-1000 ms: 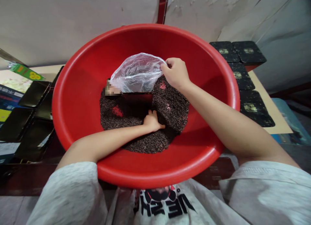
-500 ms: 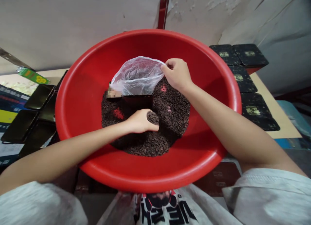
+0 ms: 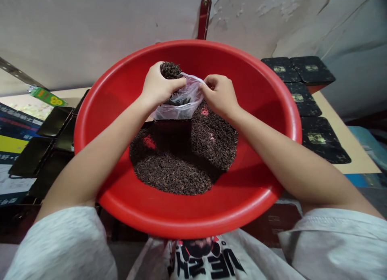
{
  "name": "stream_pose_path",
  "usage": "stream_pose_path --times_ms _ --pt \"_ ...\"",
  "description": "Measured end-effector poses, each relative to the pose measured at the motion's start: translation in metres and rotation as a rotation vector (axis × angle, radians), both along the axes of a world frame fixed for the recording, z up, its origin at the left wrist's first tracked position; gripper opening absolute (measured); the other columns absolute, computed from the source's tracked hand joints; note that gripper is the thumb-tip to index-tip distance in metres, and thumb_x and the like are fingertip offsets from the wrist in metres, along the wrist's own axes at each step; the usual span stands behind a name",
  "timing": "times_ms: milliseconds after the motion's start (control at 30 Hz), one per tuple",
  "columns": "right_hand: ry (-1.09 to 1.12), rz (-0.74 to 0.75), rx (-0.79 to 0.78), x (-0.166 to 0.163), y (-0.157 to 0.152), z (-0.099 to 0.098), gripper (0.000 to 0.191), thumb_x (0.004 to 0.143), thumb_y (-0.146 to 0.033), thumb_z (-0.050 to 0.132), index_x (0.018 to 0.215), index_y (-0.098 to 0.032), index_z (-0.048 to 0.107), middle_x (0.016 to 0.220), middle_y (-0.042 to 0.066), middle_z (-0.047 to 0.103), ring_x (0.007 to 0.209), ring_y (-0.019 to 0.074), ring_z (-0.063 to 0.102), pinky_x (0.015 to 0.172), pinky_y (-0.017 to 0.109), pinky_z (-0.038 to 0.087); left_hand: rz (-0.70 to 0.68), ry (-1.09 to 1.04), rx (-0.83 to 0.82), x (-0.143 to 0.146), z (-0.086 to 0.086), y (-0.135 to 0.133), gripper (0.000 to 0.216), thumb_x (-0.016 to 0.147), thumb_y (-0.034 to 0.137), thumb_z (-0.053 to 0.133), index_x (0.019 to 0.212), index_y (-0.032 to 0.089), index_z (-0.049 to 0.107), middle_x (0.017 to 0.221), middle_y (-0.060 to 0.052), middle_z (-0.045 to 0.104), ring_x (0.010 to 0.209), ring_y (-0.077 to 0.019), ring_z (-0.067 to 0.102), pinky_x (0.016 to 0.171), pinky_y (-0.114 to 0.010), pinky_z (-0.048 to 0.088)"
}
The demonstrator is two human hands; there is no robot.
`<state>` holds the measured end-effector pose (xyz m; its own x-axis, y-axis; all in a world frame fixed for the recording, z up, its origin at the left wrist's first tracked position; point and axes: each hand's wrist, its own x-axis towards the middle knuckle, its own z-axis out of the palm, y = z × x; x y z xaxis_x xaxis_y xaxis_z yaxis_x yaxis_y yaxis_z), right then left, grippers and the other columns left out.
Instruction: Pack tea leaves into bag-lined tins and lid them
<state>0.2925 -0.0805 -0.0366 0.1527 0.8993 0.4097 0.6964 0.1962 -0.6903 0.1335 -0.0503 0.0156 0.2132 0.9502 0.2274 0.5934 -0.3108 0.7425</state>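
Observation:
My left hand is closed around a clump of dark loose tea leaves, held over the mouth of a clear plastic bag. The bag lines a dark tin box that stands in the red basin. Some dark leaves show inside the bag below my hand. My right hand pinches the bag's right edge between thumb and fingers. A heap of loose tea leaves surrounds the box on the basin floor.
Black tin lids with gold labels lie on the board at the right. Dark open tins stand at the left, beside a green packet and a printed carton. A wall rises behind the basin.
My left hand has risen from the heap to above the bag's mouth, carrying tea leaves. My right hand still holds the bag's edge in nearly the same spot.

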Motion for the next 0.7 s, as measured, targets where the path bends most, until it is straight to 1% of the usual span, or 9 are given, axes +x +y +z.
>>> stream_pose_path --times_ms 100,167,233,367,433,533,567,633,700 --pt "-0.002 -0.005 0.007 0.000 0.000 0.001 0.025 0.082 -0.031 0.051 0.060 -0.020 0.048 0.063 0.003 0.053 0.067 0.0158 0.048 0.068 0.032 0.039 -0.092 0.054 -0.023 -0.004 -0.012 0.009 0.031 0.060 0.020 0.073 0.085 0.013 0.056 0.090 -0.001 0.061 0.093 -0.0178 0.056 0.086 -0.031 0.044" --pt "-0.001 -0.008 0.007 -0.001 -0.001 0.001 0.024 0.083 -0.029 0.050 0.060 -0.019 0.048 0.063 0.003 0.053 0.065 0.0148 0.047 0.067 0.031 0.038 -0.171 0.080 -0.062 -0.007 -0.015 0.012 0.034 0.058 0.021 0.075 0.086 0.012 0.059 0.091 -0.002 0.062 0.095 -0.0196 0.057 0.088 -0.033 0.044" --pt "0.003 -0.010 0.002 -0.002 -0.001 0.003 0.024 0.083 -0.027 0.049 0.061 -0.019 0.048 0.063 0.002 0.053 0.064 0.0140 0.047 0.066 0.031 0.037 -0.214 0.094 -0.100 -0.009 -0.014 0.012 0.035 0.059 0.026 0.075 0.087 0.011 0.061 0.091 -0.003 0.063 0.096 -0.0208 0.058 0.089 -0.034 0.043" --pt "0.010 -0.008 -0.019 -0.002 -0.002 0.004 0.022 0.082 -0.022 0.050 0.060 -0.018 0.047 0.064 0.002 0.052 0.064 0.0136 0.047 0.066 0.031 0.035 -0.235 0.104 -0.117 -0.011 -0.005 0.009 0.033 0.067 0.036 0.069 0.090 0.012 0.063 0.091 -0.005 0.065 0.094 -0.0208 0.059 0.088 -0.035 0.044" --pt "0.015 -0.002 -0.021 -0.001 -0.002 0.005 0.022 0.081 -0.021 0.051 0.060 -0.018 0.048 0.064 0.002 0.052 0.065 0.0135 0.046 0.066 0.030 0.034 -0.226 0.122 -0.071 -0.010 -0.002 0.001 0.030 0.073 0.037 0.063 0.091 0.013 0.063 0.093 -0.006 0.065 0.094 -0.0208 0.059 0.088 -0.034 0.044" --pt "0.019 0.000 -0.024 -0.001 -0.003 0.005 0.022 0.081 -0.020 0.052 0.059 -0.018 0.048 0.063 0.002 0.052 0.065 0.0136 0.046 0.065 0.030 0.034 -0.236 0.208 0.129 -0.009 -0.007 -0.021 0.023 0.080 0.034 0.054 0.092 0.016 0.062 0.099 -0.006 0.064 0.102 -0.0222 0.056 0.094 -0.037 0.040" --pt "0.020 -0.003 -0.025 -0.001 -0.003 0.006 0.022 0.081 -0.020 0.052 0.059 -0.018 0.048 0.063 0.002 0.052 0.065 0.0137 0.046 0.065 0.030 0.034 -0.293 0.266 0.200 -0.009 -0.012 -0.031 0.021 0.082 0.033 0.052 0.091 0.017 0.063 0.100 -0.006 0.064 0.104 -0.0229 0.055 0.096 -0.038 0.039" --pt "0.021 -0.010 -0.022 -0.002 -0.004 0.006 0.022 0.081 -0.020 0.052 0.060 -0.019 0.048 0.063 0.001 0.052 0.064 0.0136 0.046 0.065 0.030 0.035 -0.514 0.442 0.270 -0.013 -0.029 -0.053 0.020 0.084 0.032 0.049 0.089 0.019 0.063 0.102 -0.006 0.063 0.104 -0.0241 0.055 0.097 -0.040 0.038" --pt "0.021 -0.015 -0.016 -0.002 -0.005 0.005 0.022 0.081 -0.021 0.052 0.060 -0.019 0.048 0.063 0.002 0.052 0.063 0.0137 0.046 0.066 0.031 0.037 -0.763 0.681 0.210 -0.022 -0.054 -0.071 0.023 0.086 0.031 0.047 0.092 0.018 0.064 0.104 -0.009 0.063 0.100 -0.0250 0.057 0.094 -0.040 0.040"
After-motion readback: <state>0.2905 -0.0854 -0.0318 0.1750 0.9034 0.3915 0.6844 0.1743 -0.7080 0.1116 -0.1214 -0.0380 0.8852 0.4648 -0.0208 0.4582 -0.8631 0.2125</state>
